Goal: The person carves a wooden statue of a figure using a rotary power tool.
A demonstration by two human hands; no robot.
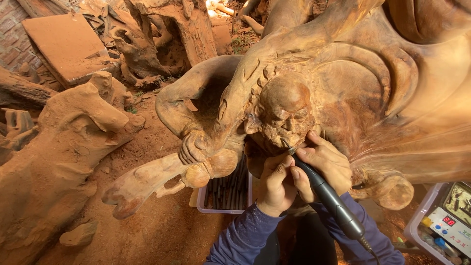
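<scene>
The right hand (326,164) is wrapped around a black pen-shaped rotary carving tool (326,196), its fingers closed on the barrel near the tip. The tool's bit touches the chin of the carved bearded head (284,110), which sits just at 11 o'clock from the hand. The left hand (277,184) curls in a loose fist at 8 o'clock from the right one, its thumb pressed against the tool barrel and its fingers braced under the chin. Both wrists wear dark blue sleeves (245,235).

The head belongs to a large reddish-brown wooden figure sculpture (373,83) filling the 12 to 3 o'clock part of the view. At 9 o'clock from the hands, a white plastic box of dark rods (226,189) stands under the figure's carved fist. Far at 9 o'clock lies a rough dust-covered root carving (64,147). At 4 o'clock sits a power control unit with a red display (449,223).
</scene>
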